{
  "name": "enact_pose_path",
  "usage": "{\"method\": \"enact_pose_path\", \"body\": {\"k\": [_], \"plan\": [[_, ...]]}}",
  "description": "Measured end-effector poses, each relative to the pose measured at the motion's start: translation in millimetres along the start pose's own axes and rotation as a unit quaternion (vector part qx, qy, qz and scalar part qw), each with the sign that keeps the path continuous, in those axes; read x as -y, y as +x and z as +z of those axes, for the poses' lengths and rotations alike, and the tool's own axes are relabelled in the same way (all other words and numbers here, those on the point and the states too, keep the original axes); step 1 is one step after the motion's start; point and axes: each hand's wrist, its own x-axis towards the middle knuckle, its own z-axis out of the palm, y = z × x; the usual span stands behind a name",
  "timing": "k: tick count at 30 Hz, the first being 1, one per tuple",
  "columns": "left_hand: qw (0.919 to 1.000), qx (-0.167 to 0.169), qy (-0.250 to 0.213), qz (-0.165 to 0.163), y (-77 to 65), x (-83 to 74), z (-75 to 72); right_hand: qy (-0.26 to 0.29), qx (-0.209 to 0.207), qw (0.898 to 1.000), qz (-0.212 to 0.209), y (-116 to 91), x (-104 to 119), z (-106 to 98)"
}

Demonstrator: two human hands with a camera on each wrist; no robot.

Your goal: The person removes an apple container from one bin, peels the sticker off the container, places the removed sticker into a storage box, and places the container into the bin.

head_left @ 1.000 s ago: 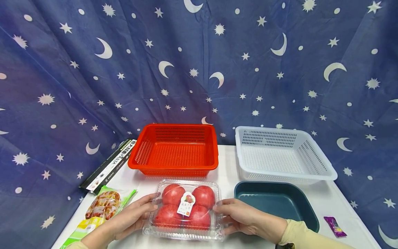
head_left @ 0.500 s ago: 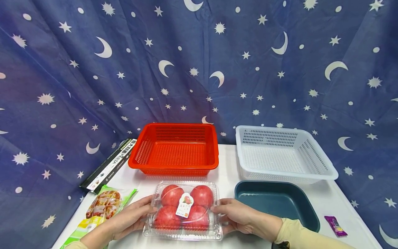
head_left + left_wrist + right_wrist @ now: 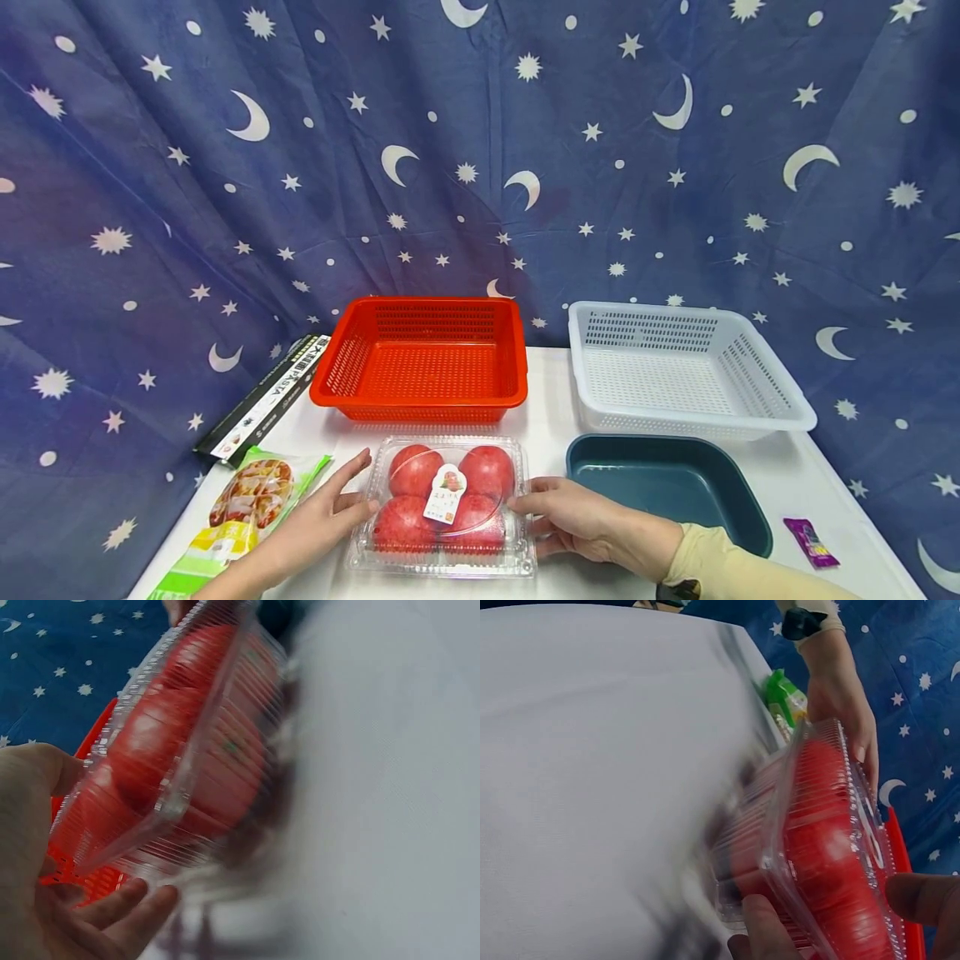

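Clear plastic clamshell box [image 3: 442, 570]: located between the two hands, four round red fruits [image 3: 405, 527] visible through its lid; whether its base meets the white tabletop [image 3: 548, 383] cannot be told.
Left hand [image 3: 321, 518]: thumb at the box's left rim, index finger raised, fingers spread and extended beside the wall.
Right hand [image 3: 577, 521]: gripping the box's right side, thumb on the lid edge, fingers below it against the wall.
White paper label [image 3: 446, 494]: on the lid, near its middle.
Red perforated plastic basket [image 3: 420, 405]: just behind the box.
Dark teal rounded basin [image 3: 648, 479]: right of the box, partly behind the right forearm.
Green-and-yellow printed food bag [image 3: 255, 492]: left of the box, overlapped by the left forearm.
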Motion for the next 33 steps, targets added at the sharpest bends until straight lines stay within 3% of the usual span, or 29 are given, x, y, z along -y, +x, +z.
{"method": "enact_pose_path", "body": {"k": [4, 10, 14, 20, 28, 33], "plan": [[0.9981, -0.031, 0.036, 0.038, -7.4, 1.0, 3.0, 0.002, 0.009, 1.000, -0.001, -2.1, 6.0, -3.4], [0.9935, 0.007, -0.003, 0.113, -12.2, 7.9, 7.9, -0.003, -0.015, 1.000, 0.003, -8.5, 18.8, -10.7], [0.9861, 0.015, 0.021, 0.164, -14.4, 13.3, 9.7, -0.021, -0.028, 0.999, -0.008, -10.4, 28.6, -14.7], [0.9782, 0.017, 0.062, 0.197, -18.0, 19.1, 11.1, -0.083, -0.054, 0.993, -0.070, -12.6, 41.3, -17.6], [0.9825, 0.026, 0.048, 0.178, -17.4, 22.8, 13.2, -0.209, -0.071, 0.962, -0.160, -0.8, 56.5, -15.7], [0.9875, 0.035, 0.013, 0.153, -16.5, 23.1, 14.5, -0.313, -0.038, 0.919, -0.237, 13.3, 61.3, -5.3]]}}
